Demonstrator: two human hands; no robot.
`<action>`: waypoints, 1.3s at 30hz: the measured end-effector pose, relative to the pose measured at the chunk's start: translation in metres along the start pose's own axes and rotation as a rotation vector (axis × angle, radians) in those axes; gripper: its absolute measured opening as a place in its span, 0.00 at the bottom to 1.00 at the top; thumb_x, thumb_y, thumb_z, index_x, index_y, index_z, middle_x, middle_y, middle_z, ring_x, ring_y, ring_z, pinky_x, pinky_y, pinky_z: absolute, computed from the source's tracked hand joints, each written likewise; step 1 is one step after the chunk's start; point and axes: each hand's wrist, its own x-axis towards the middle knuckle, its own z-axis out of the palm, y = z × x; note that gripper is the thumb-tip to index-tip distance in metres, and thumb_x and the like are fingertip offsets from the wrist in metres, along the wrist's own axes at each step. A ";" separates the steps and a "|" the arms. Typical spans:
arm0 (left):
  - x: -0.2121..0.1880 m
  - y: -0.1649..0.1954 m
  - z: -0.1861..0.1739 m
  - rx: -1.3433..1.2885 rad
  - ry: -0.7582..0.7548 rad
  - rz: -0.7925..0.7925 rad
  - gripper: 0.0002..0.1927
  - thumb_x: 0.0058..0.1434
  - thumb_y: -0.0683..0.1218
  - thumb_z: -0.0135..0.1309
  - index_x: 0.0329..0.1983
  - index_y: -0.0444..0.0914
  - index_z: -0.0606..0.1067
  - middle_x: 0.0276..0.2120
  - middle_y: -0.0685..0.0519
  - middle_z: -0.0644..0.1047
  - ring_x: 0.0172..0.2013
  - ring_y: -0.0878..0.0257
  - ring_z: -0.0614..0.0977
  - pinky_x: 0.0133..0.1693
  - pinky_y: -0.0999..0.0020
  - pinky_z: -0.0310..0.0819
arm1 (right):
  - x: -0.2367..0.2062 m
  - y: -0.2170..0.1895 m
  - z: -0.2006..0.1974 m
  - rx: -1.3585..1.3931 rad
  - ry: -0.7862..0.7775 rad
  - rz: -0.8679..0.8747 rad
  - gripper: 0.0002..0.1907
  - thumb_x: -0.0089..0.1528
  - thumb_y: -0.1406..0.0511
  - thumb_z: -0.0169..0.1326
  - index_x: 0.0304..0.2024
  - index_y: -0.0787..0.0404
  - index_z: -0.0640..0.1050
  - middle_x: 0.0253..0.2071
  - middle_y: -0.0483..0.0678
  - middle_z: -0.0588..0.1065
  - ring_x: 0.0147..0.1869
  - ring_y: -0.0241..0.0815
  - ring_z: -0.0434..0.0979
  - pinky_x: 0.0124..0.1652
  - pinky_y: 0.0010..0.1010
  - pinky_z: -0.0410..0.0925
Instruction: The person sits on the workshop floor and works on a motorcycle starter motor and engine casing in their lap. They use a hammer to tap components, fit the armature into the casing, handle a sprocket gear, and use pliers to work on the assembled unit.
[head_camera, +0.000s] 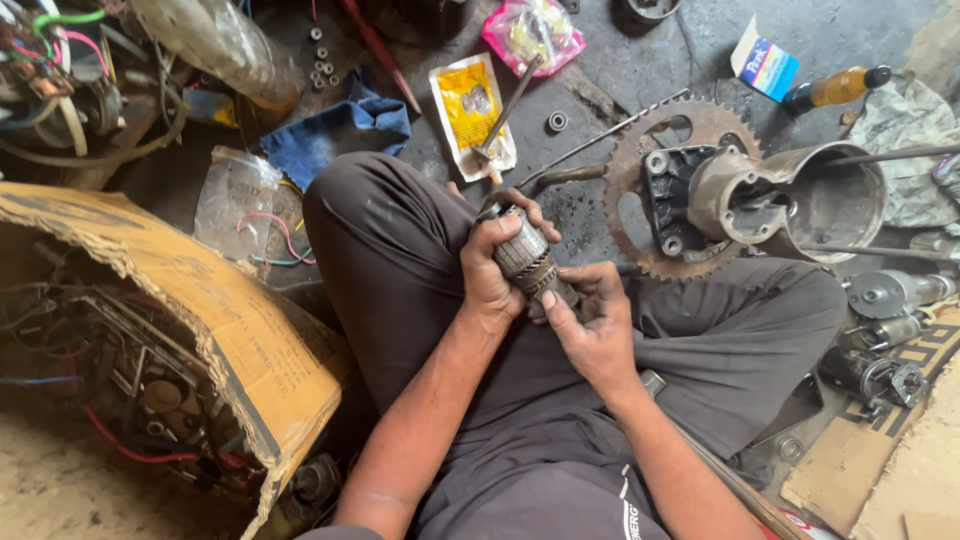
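I sit cross-legged on a dirty workshop floor. My left hand (495, 265) is wrapped around a grey, ribbed cylindrical motor armature (523, 256), gripping its upper end. My right hand (588, 322) holds the lower end of the same armature, thumb pressed on its side. The part is tilted, held above my lap between my knees. Both hands are greasy.
A rusty toothed sprocket with a metal housing (700, 190) lies just right of my knee. A torn cardboard box (190, 330) full of wires and parts stands at left. A yellow sachet (470, 105), a blue rag (345, 130), a small bottle (835, 88) and small motors (885, 335) lie around.
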 end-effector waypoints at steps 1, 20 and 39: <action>0.000 0.000 0.000 0.005 -0.001 0.007 0.17 0.58 0.45 0.54 0.48 0.33 0.70 0.37 0.45 0.75 0.38 0.51 0.81 0.47 0.58 0.79 | 0.000 -0.003 0.002 -0.171 0.018 -0.092 0.15 0.63 0.72 0.61 0.48 0.63 0.70 0.42 0.51 0.79 0.39 0.38 0.80 0.40 0.29 0.74; -0.002 0.001 -0.001 0.016 0.008 -0.017 0.18 0.56 0.47 0.55 0.48 0.35 0.71 0.37 0.46 0.75 0.36 0.54 0.80 0.45 0.61 0.79 | 0.020 -0.018 -0.009 0.748 -0.024 0.632 0.09 0.59 0.68 0.56 0.35 0.57 0.67 0.29 0.60 0.78 0.24 0.51 0.80 0.24 0.35 0.74; -0.003 -0.001 -0.007 -0.016 -0.030 0.013 0.18 0.57 0.47 0.56 0.48 0.34 0.71 0.38 0.46 0.74 0.38 0.55 0.79 0.48 0.60 0.79 | -0.009 -0.019 0.003 -0.541 -0.040 -0.389 0.10 0.66 0.66 0.55 0.45 0.60 0.67 0.45 0.66 0.78 0.40 0.58 0.82 0.38 0.44 0.75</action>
